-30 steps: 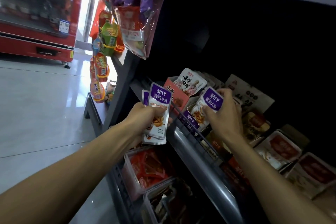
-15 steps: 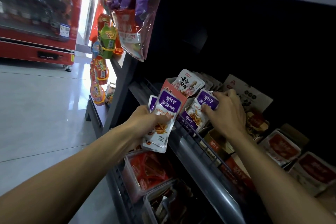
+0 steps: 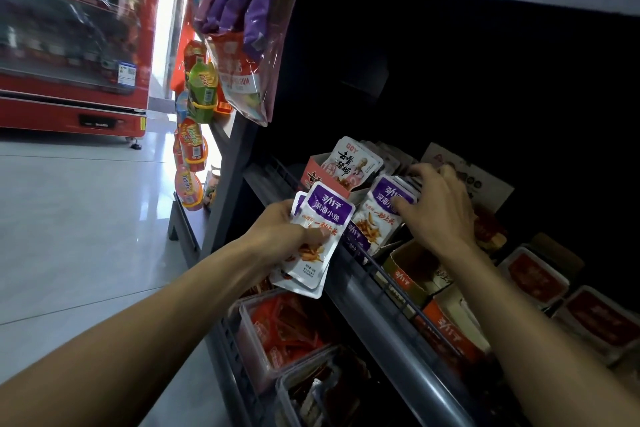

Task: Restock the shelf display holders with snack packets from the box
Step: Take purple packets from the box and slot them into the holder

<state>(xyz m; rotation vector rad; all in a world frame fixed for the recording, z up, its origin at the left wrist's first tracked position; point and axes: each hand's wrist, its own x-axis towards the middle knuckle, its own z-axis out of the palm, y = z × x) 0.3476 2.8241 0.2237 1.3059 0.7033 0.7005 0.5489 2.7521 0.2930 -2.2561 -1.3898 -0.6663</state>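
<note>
My left hand (image 3: 281, 238) grips a small stack of white and purple snack packets (image 3: 319, 243) in front of the shelf rail. My right hand (image 3: 437, 208) rests on the row of matching purple packets (image 3: 378, 218) standing in a display holder on the shelf, its fingers curled over their top edges. Just behind stands a pink holder (image 3: 317, 173) with white packets (image 3: 353, 163). The supply box is not in view.
A grey shelf rail (image 3: 391, 319) runs diagonally below my hands. Clear bins of red packets (image 3: 287, 329) sit on the lower shelf. Orange holders (image 3: 446, 329) and red-labelled trays (image 3: 535, 276) lie to the right. Hanging snack bags (image 3: 239, 45) and a red cooler (image 3: 72, 45) are at left.
My right hand has pushed its purple packet down into the holder's row and now lies over the packet tops. My left hand keeps its stack, shifted slightly toward the shelf.
</note>
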